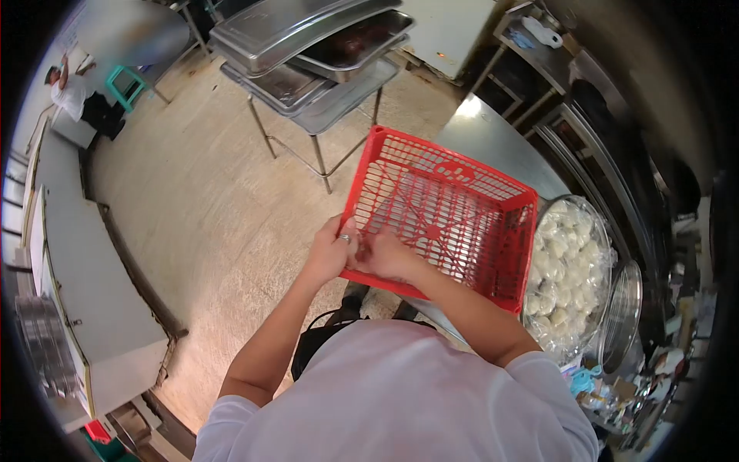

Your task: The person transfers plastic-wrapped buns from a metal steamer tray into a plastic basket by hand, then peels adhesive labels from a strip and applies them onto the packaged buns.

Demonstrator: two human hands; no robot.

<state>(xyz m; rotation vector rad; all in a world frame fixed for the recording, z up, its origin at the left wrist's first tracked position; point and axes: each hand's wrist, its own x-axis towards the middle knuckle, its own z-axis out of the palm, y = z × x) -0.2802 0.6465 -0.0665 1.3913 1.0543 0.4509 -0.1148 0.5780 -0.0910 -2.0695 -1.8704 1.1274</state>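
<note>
A red plastic crate (504,254) with slotted walls and floor is tilted in front of me, its open top facing up. My left hand (332,250), with a ring on one finger, is closed around the crate's left rim near the lower corner. Just inside that same corner is my right hand (389,256), its fingers curled close to the left hand. What those fingers hold, if anything, is hidden. Only the slotted mesh shows inside the crate.
Right of the crate, a round tray of white, dough-like balls (566,269) lies under clear plastic, beside a metal counter (500,142). A metal stand (323,115) bears large metal pans ahead. A white chest (115,308) stands left. Another person (85,100) is far left, near a green stool (127,86).
</note>
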